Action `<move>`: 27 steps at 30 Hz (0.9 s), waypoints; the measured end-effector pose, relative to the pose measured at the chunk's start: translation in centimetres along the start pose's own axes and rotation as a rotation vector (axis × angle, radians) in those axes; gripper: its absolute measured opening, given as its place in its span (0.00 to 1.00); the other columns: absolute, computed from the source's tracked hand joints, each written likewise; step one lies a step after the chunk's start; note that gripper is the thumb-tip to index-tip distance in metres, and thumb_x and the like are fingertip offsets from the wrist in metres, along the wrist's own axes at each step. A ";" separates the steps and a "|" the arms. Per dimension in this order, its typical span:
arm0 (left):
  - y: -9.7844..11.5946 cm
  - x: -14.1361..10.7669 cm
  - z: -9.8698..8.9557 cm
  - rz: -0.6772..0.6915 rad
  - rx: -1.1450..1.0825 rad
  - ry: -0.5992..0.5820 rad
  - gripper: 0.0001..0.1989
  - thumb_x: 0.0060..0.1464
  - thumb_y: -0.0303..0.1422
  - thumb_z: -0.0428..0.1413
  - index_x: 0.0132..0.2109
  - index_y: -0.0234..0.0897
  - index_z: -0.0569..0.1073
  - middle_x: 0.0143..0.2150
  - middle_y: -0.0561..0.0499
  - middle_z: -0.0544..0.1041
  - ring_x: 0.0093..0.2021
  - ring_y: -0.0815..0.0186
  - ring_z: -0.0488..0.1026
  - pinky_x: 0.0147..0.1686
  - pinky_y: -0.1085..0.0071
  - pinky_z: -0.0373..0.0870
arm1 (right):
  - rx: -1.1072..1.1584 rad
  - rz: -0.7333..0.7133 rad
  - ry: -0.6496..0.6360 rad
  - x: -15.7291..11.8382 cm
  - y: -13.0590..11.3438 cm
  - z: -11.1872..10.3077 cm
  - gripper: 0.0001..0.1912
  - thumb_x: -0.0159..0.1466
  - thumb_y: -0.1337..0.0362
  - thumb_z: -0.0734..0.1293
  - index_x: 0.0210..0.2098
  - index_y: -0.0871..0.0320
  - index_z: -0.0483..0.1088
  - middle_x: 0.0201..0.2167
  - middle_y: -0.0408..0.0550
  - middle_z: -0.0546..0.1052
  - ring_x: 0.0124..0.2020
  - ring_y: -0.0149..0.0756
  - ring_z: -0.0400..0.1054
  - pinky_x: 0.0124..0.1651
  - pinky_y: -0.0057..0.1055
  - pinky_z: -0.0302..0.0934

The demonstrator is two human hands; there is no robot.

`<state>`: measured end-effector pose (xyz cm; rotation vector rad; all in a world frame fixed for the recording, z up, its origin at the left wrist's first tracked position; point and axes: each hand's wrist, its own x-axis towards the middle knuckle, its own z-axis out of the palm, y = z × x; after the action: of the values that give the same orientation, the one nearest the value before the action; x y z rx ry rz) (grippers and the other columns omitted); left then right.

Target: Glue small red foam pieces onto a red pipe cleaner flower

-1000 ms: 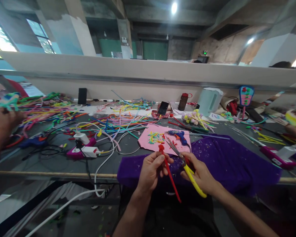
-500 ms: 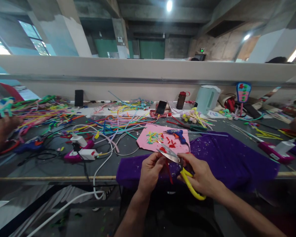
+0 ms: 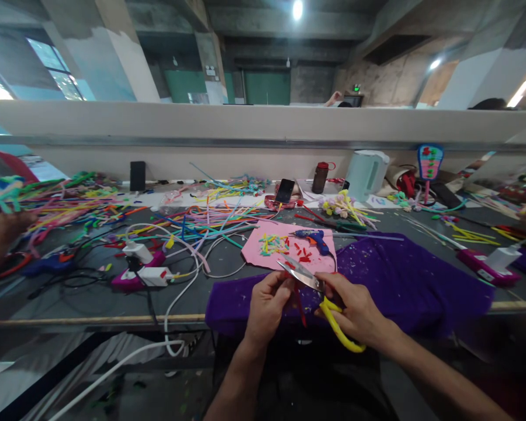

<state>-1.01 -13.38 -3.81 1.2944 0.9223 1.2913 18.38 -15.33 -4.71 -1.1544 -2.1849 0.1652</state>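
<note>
Carefully angle blades (image 3: 304,276) clear of fingertips (image 3: 284,285); your left hand (image 3: 265,304) pinches the red stem (image 3: 301,307); your right hand (image 3: 354,304) grips the scissors (image 3: 334,323).

Left hand (image 3: 265,304) pinched, right hand (image 3: 357,307) curled, forearms (image 3: 239,374) angled inward.

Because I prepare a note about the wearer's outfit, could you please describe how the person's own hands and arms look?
The left hand and right hand wear no gloves. Both forearms are bare, with no sleeve, watch or bracelet visible, and no clear markings.
</note>
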 end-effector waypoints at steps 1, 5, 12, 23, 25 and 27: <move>0.0 0.0 0.0 -0.001 0.001 0.004 0.09 0.50 0.36 0.54 0.32 0.33 0.73 0.19 0.56 0.68 0.18 0.74 0.61 0.19 0.78 0.58 | -0.004 -0.007 0.000 0.0 0.1 0.1 0.28 0.55 0.66 0.64 0.54 0.57 0.55 0.36 0.50 0.71 0.31 0.33 0.66 0.33 0.28 0.59; -0.1 0.0 0.0 -0.015 0.009 0.015 0.09 0.49 0.36 0.54 0.32 0.33 0.72 0.19 0.56 0.68 0.18 0.74 0.62 0.19 0.78 0.58 | -0.014 -0.014 0.001 -0.1 0.4 0.2 0.28 0.54 0.67 0.64 0.54 0.57 0.56 0.36 0.49 0.72 0.31 0.33 0.66 0.32 0.27 0.59; -0.4 0.0 -0.1 -0.015 0.019 0.005 0.09 0.50 0.36 0.54 0.33 0.33 0.72 0.20 0.56 0.68 0.18 0.75 0.62 0.19 0.79 0.59 | -0.041 -0.024 0.003 -0.2 0.4 0.1 0.26 0.55 0.67 0.64 0.53 0.59 0.58 0.33 0.49 0.73 0.28 0.32 0.67 0.30 0.26 0.60; -0.3 0.2 -0.2 -0.089 -0.066 -0.012 0.11 0.49 0.37 0.54 0.33 0.32 0.72 0.23 0.52 0.73 0.17 0.75 0.64 0.16 0.80 0.57 | 0.128 0.108 -0.006 0.0 0.3 -0.5 0.24 0.56 0.63 0.64 0.51 0.57 0.58 0.32 0.46 0.72 0.27 0.30 0.65 0.31 0.26 0.60; -0.1 0.2 -0.3 -0.124 -0.167 -0.031 0.12 0.48 0.38 0.55 0.33 0.32 0.71 0.25 0.50 0.74 0.16 0.76 0.64 0.14 0.80 0.55 | 0.182 0.191 -0.038 0.2 0.3 -0.8 0.25 0.56 0.61 0.64 0.51 0.57 0.56 0.28 0.41 0.69 0.24 0.28 0.62 0.28 0.24 0.58; 0.1 0.2 -0.4 -0.146 -0.242 -0.047 0.12 0.47 0.38 0.55 0.34 0.32 0.71 0.25 0.50 0.75 0.15 0.76 0.63 0.13 0.80 0.54 | 0.206 0.231 -0.073 0.3 0.2 -1.0 0.25 0.56 0.61 0.64 0.51 0.56 0.55 0.26 0.39 0.67 0.23 0.28 0.60 0.28 0.24 0.57</move>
<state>-1.35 -13.15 -3.76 1.0451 0.7860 1.2126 19.05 -15.16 -3.90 -1.2955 -2.0346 0.5268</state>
